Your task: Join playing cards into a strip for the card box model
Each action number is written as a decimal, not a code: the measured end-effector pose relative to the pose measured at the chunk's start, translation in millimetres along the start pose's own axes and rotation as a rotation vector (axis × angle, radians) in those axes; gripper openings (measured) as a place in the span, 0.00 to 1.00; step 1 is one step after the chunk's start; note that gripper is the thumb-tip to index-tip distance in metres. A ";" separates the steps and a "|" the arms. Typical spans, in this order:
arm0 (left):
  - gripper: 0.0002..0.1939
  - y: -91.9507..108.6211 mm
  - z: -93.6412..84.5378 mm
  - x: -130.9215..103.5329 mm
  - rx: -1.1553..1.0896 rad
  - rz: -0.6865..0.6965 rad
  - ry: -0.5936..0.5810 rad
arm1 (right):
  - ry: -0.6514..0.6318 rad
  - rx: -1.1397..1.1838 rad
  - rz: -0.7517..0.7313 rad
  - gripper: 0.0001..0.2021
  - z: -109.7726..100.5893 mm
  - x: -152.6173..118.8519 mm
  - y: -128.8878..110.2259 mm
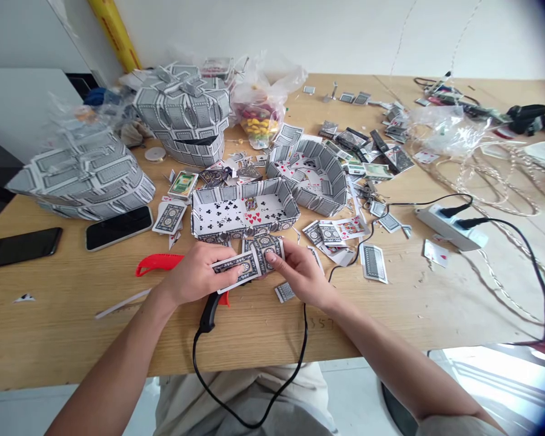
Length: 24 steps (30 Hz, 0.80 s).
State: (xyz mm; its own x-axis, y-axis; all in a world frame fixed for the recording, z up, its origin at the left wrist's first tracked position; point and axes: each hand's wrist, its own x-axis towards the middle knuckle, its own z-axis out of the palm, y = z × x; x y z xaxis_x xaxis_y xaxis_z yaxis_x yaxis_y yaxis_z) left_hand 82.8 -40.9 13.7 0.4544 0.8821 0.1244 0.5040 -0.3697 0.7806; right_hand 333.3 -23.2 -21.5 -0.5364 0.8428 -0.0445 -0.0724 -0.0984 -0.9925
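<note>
Both my hands hold a strip of folded, joined playing cards (251, 259) just above the wooden table (63, 327). My left hand (195, 275) pinches its left end. My right hand (302, 272) grips its right end, thumb on the patterned backs. Right behind the strip sits a rectangular tray built of playing cards (243, 213), face sides showing inside. A second, curved card tray (315, 175) stands farther back. Under my left wrist lies a black tool handle (209, 313) with a black cord (254, 399) running off the table edge.
A red-handled cutter (157, 264) lies left of my hands. Two phones (118, 227) (20, 247) rest at the left. Large card-built shapes (84, 175) (184, 118) stand at back left. Loose cards, scraps, a power strip (452, 227) and wires cover the right side.
</note>
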 end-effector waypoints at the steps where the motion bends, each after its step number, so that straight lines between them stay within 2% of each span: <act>1: 0.18 -0.2 0.2 -0.1 -0.002 -0.004 -0.002 | 0.000 -0.011 0.000 0.16 0.1 -0.3 1.1; 13: 0.18 -0.8 10.2 0.5 -0.046 -0.047 0.025 | 0.003 -0.036 -0.010 0.18 2.8 -0.5 4.7; 22: 0.17 0.0 14.8 1.1 -0.049 -0.061 0.038 | 0.057 -0.172 -0.045 0.19 6.1 -4.5 11.1; 24: 0.16 1.4 15.3 1.2 -0.059 -0.075 0.041 | 0.057 -0.131 -0.046 0.18 8.5 -4.5 10.7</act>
State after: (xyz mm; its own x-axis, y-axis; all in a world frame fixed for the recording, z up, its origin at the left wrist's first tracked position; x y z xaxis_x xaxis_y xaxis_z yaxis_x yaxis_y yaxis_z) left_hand 95.3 -44.9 5.6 0.3858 0.9184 0.0881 0.4909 -0.2852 0.8232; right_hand 327.8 -32.6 -31.0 -0.4863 0.8738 -0.0016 0.0172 0.0077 -0.9998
